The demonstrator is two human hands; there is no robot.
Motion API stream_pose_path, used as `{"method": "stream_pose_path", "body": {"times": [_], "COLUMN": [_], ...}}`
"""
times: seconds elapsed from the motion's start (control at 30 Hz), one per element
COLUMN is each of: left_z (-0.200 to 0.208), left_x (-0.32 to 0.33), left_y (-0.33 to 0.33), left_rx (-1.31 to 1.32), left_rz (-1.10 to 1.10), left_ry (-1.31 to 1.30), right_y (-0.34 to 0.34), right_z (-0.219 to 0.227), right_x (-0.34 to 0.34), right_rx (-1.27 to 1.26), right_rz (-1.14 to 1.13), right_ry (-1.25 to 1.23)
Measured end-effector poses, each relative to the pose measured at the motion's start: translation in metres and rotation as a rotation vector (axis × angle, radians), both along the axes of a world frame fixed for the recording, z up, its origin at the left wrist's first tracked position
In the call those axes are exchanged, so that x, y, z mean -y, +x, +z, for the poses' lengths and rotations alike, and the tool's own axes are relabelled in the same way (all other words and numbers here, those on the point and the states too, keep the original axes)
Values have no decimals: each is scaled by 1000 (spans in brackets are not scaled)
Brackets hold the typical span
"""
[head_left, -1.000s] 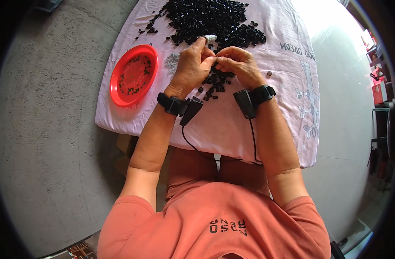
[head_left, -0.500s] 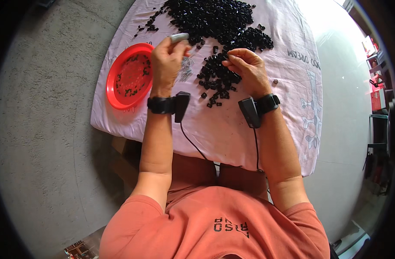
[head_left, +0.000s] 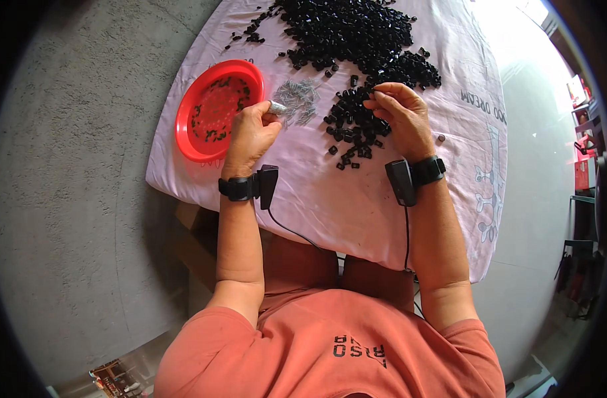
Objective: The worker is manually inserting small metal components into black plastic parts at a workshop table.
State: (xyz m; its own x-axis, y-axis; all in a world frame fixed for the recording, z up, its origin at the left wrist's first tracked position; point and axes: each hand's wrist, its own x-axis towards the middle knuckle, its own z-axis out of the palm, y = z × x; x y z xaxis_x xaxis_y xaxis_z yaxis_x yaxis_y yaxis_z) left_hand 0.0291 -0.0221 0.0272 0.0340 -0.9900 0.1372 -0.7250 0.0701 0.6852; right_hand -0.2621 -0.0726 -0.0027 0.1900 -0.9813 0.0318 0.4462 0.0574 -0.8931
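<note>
My left hand is between the red round tray and a small heap of thin, clear or silvery pins. Its fingers are curled together, and a grey wrap covers one fingertip at the heap's edge. Whatever those fingers pinch is too small to see. Over the right side of a cluster of small black square pieces is my right hand, thumb and forefinger pressed together. Black pieces behind these fingertips make it unclear what they hold. Several small dark bits lie in the tray.
A large mound of black pieces covers the far part of the table, on a pale pink printed cloth. One loose brownish piece lies right of my right hand. Black devices with cables are strapped to both wrists.
My left hand has come nearer and left, uncovering the heap of pins, and its wrapped finger has turned downward. My right hand stays pinched over the black cluster. The whole view has shifted slightly.
</note>
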Motion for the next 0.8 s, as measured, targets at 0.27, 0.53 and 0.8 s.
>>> {"method": "stream_pose_path", "body": {"times": [0.27, 0.53, 0.8], "left_z": [-5, -23, -15], "left_x": [-1, 12, 15], "left_y": [-12, -14, -21], "left_rx": [162, 308, -177], "left_rz": [48, 86, -18], "left_ry": [2, -116, -155], "right_y": [-1, 0, 2], "right_z": [1, -1, 1], "right_x": [-1, 1, -1], "right_rx": [5, 17, 14], "right_rz": [-10, -13, 4], "right_ry": [11, -14, -22]}}
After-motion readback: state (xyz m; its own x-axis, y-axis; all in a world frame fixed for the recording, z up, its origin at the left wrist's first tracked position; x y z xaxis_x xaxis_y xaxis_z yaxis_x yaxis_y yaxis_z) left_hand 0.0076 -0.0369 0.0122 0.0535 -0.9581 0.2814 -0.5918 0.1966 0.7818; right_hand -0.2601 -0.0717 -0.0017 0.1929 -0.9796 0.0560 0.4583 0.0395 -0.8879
